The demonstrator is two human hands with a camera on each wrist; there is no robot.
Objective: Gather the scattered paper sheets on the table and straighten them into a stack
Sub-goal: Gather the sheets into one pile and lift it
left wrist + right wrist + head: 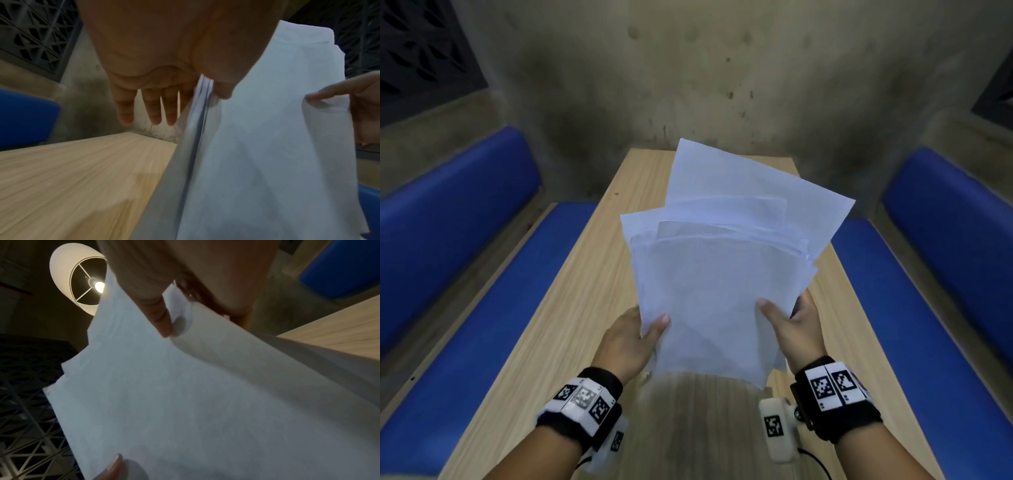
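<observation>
Several white paper sheets hang fanned and uneven above the wooden table, lifted clear of it. My left hand pinches the bundle's lower left edge, thumb on top, the other fingers behind. My right hand pinches the lower right edge the same way. In the left wrist view the paper sheets show layered edges beside my left hand, whose fingers lie straight behind them. In the right wrist view my thumb presses on the paper sheets, creasing them.
Blue padded benches flank the narrow table. A stained concrete wall closes the far end. A lit lamp hangs overhead.
</observation>
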